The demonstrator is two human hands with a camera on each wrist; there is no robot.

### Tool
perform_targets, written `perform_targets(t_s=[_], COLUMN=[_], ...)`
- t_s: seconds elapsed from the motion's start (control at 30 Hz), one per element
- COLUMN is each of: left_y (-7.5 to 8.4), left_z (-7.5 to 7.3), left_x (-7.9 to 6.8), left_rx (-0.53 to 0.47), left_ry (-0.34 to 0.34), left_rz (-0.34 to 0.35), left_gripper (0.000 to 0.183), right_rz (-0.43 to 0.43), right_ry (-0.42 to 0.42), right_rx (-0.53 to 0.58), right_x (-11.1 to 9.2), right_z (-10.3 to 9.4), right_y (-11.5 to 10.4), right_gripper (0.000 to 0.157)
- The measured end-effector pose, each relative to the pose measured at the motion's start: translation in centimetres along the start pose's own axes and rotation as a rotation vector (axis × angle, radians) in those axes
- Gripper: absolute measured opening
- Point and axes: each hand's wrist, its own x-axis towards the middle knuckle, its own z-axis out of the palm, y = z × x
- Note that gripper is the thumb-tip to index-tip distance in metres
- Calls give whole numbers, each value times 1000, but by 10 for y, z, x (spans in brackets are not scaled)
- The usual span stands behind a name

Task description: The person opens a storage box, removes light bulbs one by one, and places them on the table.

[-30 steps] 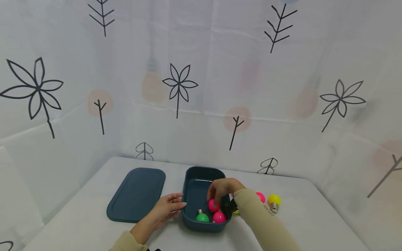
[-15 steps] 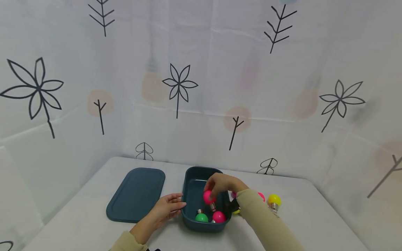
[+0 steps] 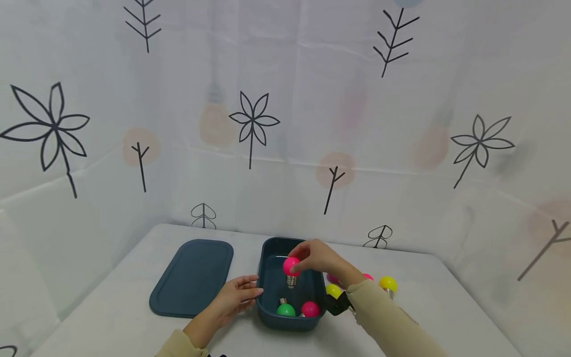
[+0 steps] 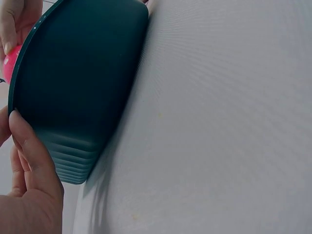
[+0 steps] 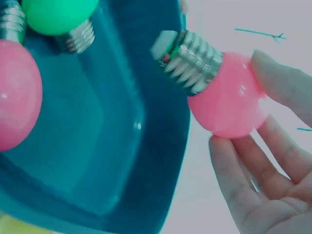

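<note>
A pink light bulb (image 3: 292,267) with a metal screw base is pinched between the thumb and fingers of my right hand (image 3: 318,258). It hangs base down over the dark blue bin (image 3: 292,325). In the right wrist view the bulb's round pink globe (image 5: 231,100) sits between thumb and fingertips, its threaded base pointing toward the bin. My left hand (image 3: 232,300) holds the bin's left rim, thumb against the outer wall in the left wrist view. A green bulb (image 3: 286,310) and another pink bulb (image 3: 310,309) lie at the near end inside the bin.
Left of the bin, a flat dark blue lid (image 3: 192,277) lies on the white table (image 3: 111,317). To the right are a yellow bulb (image 3: 333,290), another yellow bulb (image 3: 388,284) and pink ones partly hidden by my right arm. A patterned white cloth (image 3: 285,198) hangs behind.
My right hand has lifted the pink bulb from among the others in the bin, up and away toward the far end, turning its base downward. My left hand has stayed at the rim.
</note>
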Motion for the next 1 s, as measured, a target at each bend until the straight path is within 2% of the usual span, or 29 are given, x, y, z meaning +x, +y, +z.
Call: perform_targets(t_s=[0.2,0.43,0.73,1.0], left_y=[0,0,-1,0], left_z=[0,-1,-1,-1], left_x=[1,1,0,-2], left_rx=[-1,-6,-16,-23], left_ry=[-3,-6,-5,-11], left_rz=[-3,5,3,7], left_gripper=[55,55,57,57], right_rz=[-9,-2,162,173], right_ry=[75,119,261,346], right_rx=[74,170,174,176], right_x=[-16,-31,-49,-71], right_z=[-3,-2,-6,-18], right_y=[-4,8,20,30], right_gripper=[37,39,40,40])
